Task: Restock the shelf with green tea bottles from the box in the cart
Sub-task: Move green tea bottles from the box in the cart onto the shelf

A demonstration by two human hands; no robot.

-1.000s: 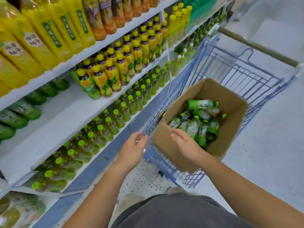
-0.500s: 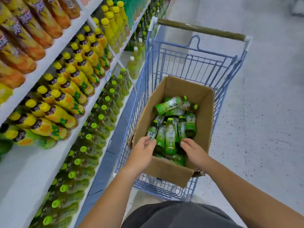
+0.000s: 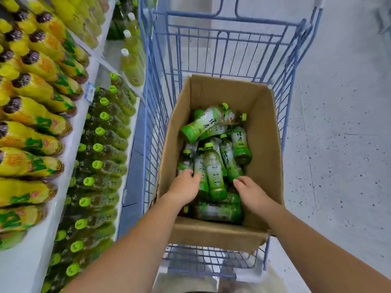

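A brown cardboard box (image 3: 268, 157) sits in the blue wire cart (image 3: 211, 49) and holds several green tea bottles (image 3: 213, 168) with lime caps, lying jumbled. My left hand (image 3: 184, 188) is inside the box, its fingers resting on the bottles at the left; no grasp shows. My right hand (image 3: 249, 192) is also in the box, fingers slightly apart, beside the bottle in the middle and holding nothing. To the left, the lower shelf (image 3: 129, 132) carries rows of the same green tea bottles (image 3: 99, 149).
The shelf above (image 3: 80, 125) is packed with yellow-labelled bottles (image 3: 38, 115). Pale bottles with white caps (image 3: 131, 60) stand farther back. The cart's left side runs close along the shelving. Speckled grey floor (image 3: 338, 144) lies to the right of the cart.
The view has swung from the shelf to look down over the cart. Both hands have moved from the box's near rim deeper inside, onto the bottles.
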